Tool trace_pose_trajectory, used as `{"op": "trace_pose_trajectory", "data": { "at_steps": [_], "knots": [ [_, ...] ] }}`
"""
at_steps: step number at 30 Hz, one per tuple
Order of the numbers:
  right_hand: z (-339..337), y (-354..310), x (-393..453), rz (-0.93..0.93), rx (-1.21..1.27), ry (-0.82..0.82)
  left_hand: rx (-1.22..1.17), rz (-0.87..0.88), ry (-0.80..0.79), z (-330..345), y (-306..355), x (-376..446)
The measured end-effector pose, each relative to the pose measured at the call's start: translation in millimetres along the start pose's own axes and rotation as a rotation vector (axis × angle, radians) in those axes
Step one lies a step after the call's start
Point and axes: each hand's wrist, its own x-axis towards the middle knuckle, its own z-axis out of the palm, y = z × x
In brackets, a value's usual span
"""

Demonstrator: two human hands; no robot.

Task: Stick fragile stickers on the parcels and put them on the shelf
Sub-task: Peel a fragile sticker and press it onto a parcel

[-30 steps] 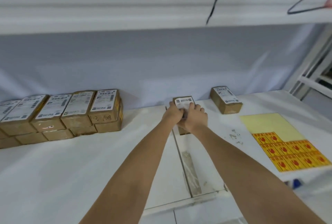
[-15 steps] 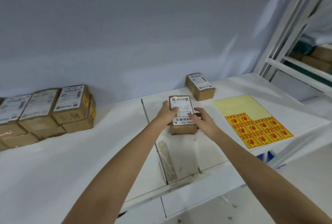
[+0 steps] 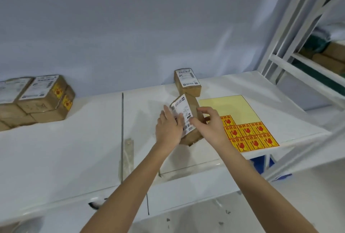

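At about nine o'clock on the white shelf (image 3: 65,148) sits a stack of brown parcels (image 3: 37,102), two layers high; the frame's left edge cuts it off, so a full count cannot be told. Two of the parcels at the stack's right end show a yellow-and-red fragile sticker (image 3: 58,90) on their side faces.

Near the middle of the shelf the person holds one parcel (image 3: 188,118) tipped up on its lower edge, its white shipping label (image 3: 182,115) facing left and up. The left hand (image 3: 169,130) lies against the label side, fingers fairly straight and pressed on the label. The right hand (image 3: 209,126) grasps the parcel from the other side, thumb on the near face and fingers curled over the top brown edge. Both hands touch the parcel; whether its lower corner touches the shelf cannot be told for sure.

At roughly twelve o'clock from the held parcel, just beside it, a second loose parcel (image 3: 187,82) lies flat, label up, against the back wall.

At three o'clock lies a sticker sheet (image 3: 231,105), pale yellow where peeled. Seven fragile stickers are visible on it: one alone, partly hidden by the right hand, and two rows of three.

Farther right, a white rack (image 3: 298,64) holds more brown boxes (image 3: 332,60), too blurred to count.
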Motion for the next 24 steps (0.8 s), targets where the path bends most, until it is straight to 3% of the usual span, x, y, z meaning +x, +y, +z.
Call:
{"op": "trace_pose_trajectory", "data": {
  "at_steps": [3,6,11,17,24],
  "knots": [
    [-7,6,-7,-0.111,-0.118,0.022,-0.200,0.007,0.068,8,12,-10],
    [-10,10,-14,-0.212,-0.219,0.019,-0.499,0.028,0.036,11,27,-15],
    [-8,16,-21,-0.279,-0.298,-0.030,-0.737,0.009,0.057,12,40,-32],
    [-11,18,-25,-0.299,-0.225,-0.207,-0.741,-0.065,0.043,14,30,-37],
    [-15,24,-21,-0.291,-0.181,-0.291,-0.674,-0.111,0.041,12,31,-32]
  ]
}}
